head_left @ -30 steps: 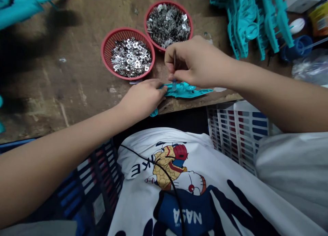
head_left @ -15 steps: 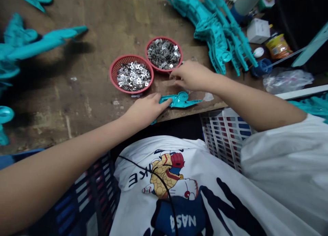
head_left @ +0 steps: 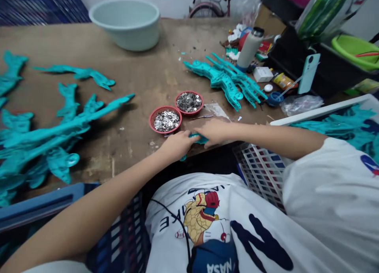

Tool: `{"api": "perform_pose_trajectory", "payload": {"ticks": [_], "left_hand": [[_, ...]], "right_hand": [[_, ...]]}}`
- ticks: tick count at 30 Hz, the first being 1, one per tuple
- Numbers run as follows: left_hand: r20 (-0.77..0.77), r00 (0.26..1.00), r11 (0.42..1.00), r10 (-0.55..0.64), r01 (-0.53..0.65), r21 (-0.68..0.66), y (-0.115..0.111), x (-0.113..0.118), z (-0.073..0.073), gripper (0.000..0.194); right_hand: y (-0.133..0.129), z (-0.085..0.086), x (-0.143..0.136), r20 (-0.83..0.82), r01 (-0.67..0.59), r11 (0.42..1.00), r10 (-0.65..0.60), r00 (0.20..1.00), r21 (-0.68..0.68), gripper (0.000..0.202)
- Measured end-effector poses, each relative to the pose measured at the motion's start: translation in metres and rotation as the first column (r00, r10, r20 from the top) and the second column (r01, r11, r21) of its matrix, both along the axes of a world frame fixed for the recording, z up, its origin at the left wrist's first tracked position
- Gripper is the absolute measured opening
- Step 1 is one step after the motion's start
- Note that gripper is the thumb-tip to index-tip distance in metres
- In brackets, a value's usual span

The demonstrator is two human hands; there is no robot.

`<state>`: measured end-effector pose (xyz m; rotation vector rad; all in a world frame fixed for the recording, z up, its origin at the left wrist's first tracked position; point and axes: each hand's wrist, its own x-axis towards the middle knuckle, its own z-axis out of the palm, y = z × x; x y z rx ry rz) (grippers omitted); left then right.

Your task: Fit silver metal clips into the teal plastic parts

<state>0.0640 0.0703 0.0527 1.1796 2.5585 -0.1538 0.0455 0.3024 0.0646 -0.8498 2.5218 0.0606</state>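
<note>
Both hands (head_left: 177,145) touch a teal part (head_left: 200,138) between baskets (head_left: 151,115) and table edge (head_left: 196,151).

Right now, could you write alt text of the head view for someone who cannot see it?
A person's left hand and right hand touch a teal part at the table's near edge. Just beyond are two red baskets of small metal pieces, with a thin tool lying near the right one. More teal parts lie farther left and right.
</note>
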Motion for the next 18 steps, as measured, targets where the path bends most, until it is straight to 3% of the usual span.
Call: {"api": "perform_pose_trajectory", "payload": {"ticks": [4, 7, 10, 13, 15, 18], "left_hand": [[-0.13, 0.992, 0.996, -0.003, 0.015, 0.092, -0.002, 0.011, 0.02, 0.066], [-0.221, 0.975, 0.984, -0.01, 0.05, 0.173, -0.003, 0.017, 0.033, 0.061], [-0.357, 0.933, 0.951, -0.048, 0.152, 0.27, -0.013, 0.014, 0.045, 0.054], [-0.388, 0.921, 0.934, -0.036, 0.169, 0.315, -0.028, 0.001, 0.052, 0.051], [-0.353, 0.935, 0.95, -0.013, 0.121, 0.288, -0.036, -0.012, 0.051, 0.05], [-0.292, 0.956, 0.985, 0.008, 0.042, 0.166, -0.048, -0.035, 0.037, 0.046]], "right_hand": [[0.01, -0.002, 0.035, -0.029, 0.102, 0.982, -0.108, 0.994, -0.159, 0.073], [0.039, 0.008, 0.037, -0.047, 0.2, 0.961, -0.212, 0.976, -0.193, 0.056], [0.076, 0.021, 0.02, -0.095, 0.361, 0.913, -0.383, 0.919, -0.189, 0.058], [0.103, 0.031, -0.01, -0.162, 0.585, 0.795, -0.606, 0.779, -0.163, 0.067], [0.107, 0.029, -0.033, -0.187, 0.679, 0.718, -0.696, 0.693, -0.156, 0.065], [0.095, 0.016, -0.067, -0.182, 0.716, 0.678, -0.735, 0.653, -0.167, 0.062]]}}
